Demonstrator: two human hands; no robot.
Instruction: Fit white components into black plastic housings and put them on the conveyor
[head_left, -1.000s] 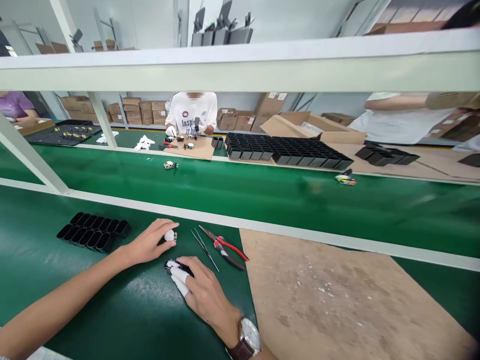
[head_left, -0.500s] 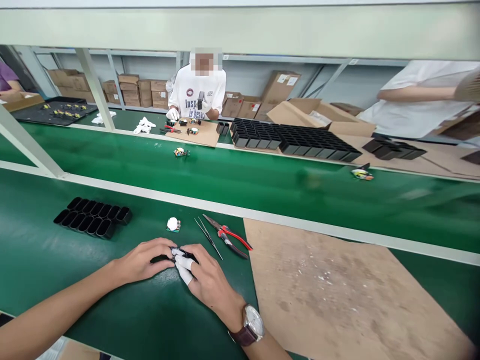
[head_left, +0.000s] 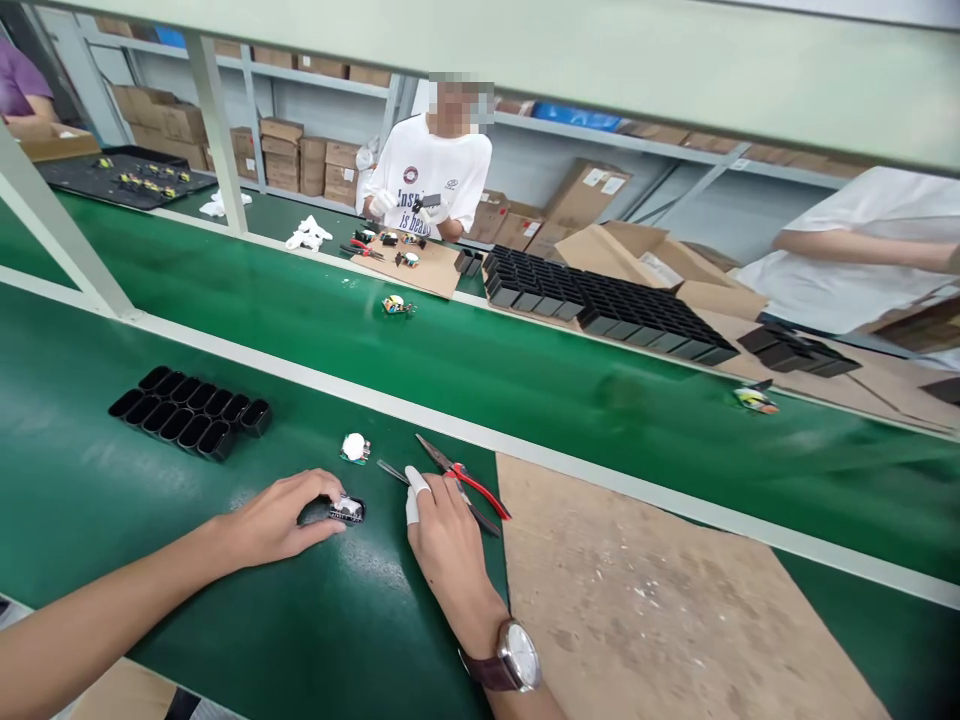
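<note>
My left hand (head_left: 283,517) holds a case (head_left: 358,515) between thumb and fingers. Its rounded oblong mouth lies just right of my fingertips, the longer axis running roughly left to right. Black walls surround a packed white mass and small metallic bits; whether the case touches the table is hidden from me.

Right of that grip, my right hand (head_left: 450,530) curls over the tweezers (head_left: 391,470), with white covers on two fingers. I cannot tell whether those fingers are pinched on them. Their slim metal tips point away and leftward. Just beyond that hand lie the pliers (head_left: 481,486), red and black in the handles, nose also pointing away and leftward. On my right wrist sits a watch (head_left: 523,655), round pale dial, brown strap, its markings too small to read.

Just beyond the held case is a part (head_left: 355,447) with a round white top. Left of and beyond my left hand stand glossy black cups (head_left: 187,410), oval mouths up, in two close rows. Right of my right hand lies cardboard (head_left: 645,600), stained and flecked white.

Well beyond both hands, across the green belt (head_left: 525,375), a co-worker's white shirt (head_left: 442,160) reads "Insp", partly covered, over "is beau".
</note>
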